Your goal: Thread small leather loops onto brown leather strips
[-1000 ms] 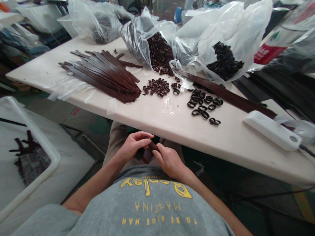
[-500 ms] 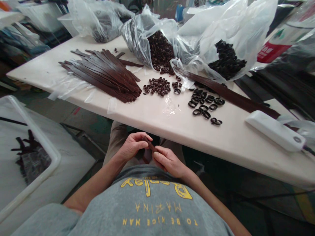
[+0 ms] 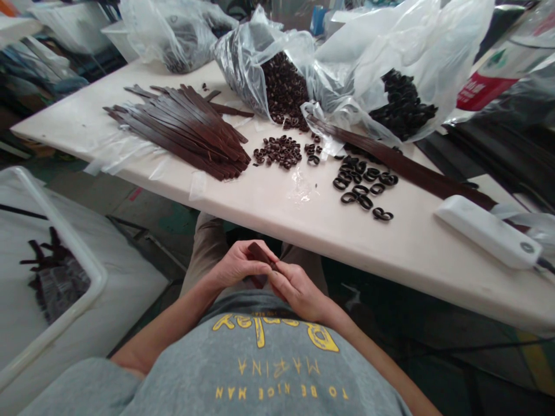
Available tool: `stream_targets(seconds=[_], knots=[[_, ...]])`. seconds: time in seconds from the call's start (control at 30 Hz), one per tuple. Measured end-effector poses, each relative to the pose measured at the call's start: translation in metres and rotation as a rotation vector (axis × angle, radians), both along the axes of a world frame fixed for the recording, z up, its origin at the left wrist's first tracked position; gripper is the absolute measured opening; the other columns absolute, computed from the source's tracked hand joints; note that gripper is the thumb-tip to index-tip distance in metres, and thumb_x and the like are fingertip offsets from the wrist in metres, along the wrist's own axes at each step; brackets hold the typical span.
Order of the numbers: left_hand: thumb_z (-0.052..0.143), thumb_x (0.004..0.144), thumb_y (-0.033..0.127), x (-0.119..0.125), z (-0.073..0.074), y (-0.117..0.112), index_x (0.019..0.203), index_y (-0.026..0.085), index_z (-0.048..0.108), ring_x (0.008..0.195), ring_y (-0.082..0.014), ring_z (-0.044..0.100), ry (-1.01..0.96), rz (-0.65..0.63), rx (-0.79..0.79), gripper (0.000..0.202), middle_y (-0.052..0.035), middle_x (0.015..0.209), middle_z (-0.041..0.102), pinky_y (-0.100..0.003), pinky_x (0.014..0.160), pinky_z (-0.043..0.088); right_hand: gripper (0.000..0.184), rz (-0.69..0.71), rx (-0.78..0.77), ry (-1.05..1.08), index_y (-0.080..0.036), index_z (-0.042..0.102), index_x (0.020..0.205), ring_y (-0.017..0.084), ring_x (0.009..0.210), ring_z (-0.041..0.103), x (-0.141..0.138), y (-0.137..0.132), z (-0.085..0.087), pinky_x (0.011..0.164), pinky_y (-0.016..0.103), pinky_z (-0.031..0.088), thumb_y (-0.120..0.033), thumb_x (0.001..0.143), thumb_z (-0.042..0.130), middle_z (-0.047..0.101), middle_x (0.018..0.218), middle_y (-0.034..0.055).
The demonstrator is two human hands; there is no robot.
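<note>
brown strip (image 3: 259,252), between fingers (image 3: 288,273), end exposed

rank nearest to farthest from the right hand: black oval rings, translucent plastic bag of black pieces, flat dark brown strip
1. Flat dark brown strip: left, at the right hand
2. Black oval rings: ahead-right, on the white table
3. Translucent plastic bag of black pieces: beyond the rings

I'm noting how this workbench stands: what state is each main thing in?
Left hand, closed on brown strip
Right hand, closed on same strip
Brown strip, gripped, partly hidden
Strip pile, fanned out, overlapping
Brown loops, loosely heaped
Black loops, loosely scattered
Middle bag, open, brown pieces inside
Right bag, open, black pieces inside
White bin, open
</note>
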State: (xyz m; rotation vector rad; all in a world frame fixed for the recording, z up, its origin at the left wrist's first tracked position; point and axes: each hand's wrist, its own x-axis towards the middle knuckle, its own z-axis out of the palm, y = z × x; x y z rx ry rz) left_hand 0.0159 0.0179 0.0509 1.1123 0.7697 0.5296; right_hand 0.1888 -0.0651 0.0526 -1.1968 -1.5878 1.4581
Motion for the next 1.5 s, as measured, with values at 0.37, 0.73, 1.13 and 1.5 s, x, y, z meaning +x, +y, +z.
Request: stream_targets(seconds=[0.37, 0.73, 1.13, 1.5], knots=[[0.086, 0.057, 0.035, 0.002, 0.000, -0.002, 0.070, 0.015, 0.072, 0.063, -0.0152, 0.062, -0.021, 0.119, 0.076, 0.028, -0.0026, 0.069, 0.067, -0.025, 0.059, 0.051, 0.017, -0.123, 0.111, -0.273, -0.020, 0.051, 0.085, 0.012, 0.063, 0.048, -0.005, 0.002, -0.006, 0.059, 0.022, 0.034, -0.032, 0.096, 0.047, 0.055, 0.073, -0.0023], [0.086, 0.056, 0.032, 0.006, 0.000, -0.002, 0.070, 0.015, 0.073, 0.063, -0.0151, 0.063, 0.022, 0.125, 0.077, 0.025, -0.0036, 0.071, 0.069, -0.024, 0.058, 0.052, 0.024, -0.049, 0.155, -0.434, -0.018, 0.056, 0.085, 0.015, 0.065, 0.055, -0.002, 0.002, -0.005, 0.062, 0.024, 0.036, -0.028, 0.099, 0.040, 0.062, 0.074, 0.0023], [0.083, 0.064, 0.033, 0.003, -0.015, -0.003, 0.088, 0.013, 0.071, 0.054, -0.0177, 0.066, -0.007, -0.048, -0.114, 0.033, -0.0032, 0.070, 0.068, -0.027, 0.050, 0.054, 0.040, 0.012, -0.039, 0.025, -0.018, 0.052, 0.075, 0.010, 0.054, 0.040, 0.001, 0.006, -0.010, 0.055, 0.022, 0.035, -0.044, 0.100, 0.036, 0.044, 0.059, -0.0050], [0.082, 0.067, 0.032, -0.001, -0.012, 0.003, 0.094, 0.013, 0.071, 0.062, -0.0162, 0.067, 0.040, -0.094, -0.056, 0.034, -0.0037, 0.075, 0.070, -0.025, 0.057, 0.055, 0.041, -0.015, -0.047, 0.101, -0.018, 0.046, 0.068, 0.009, 0.052, 0.037, -0.001, 0.008, -0.015, 0.054, 0.022, 0.034, -0.043, 0.099, 0.038, 0.043, 0.058, -0.0053]])
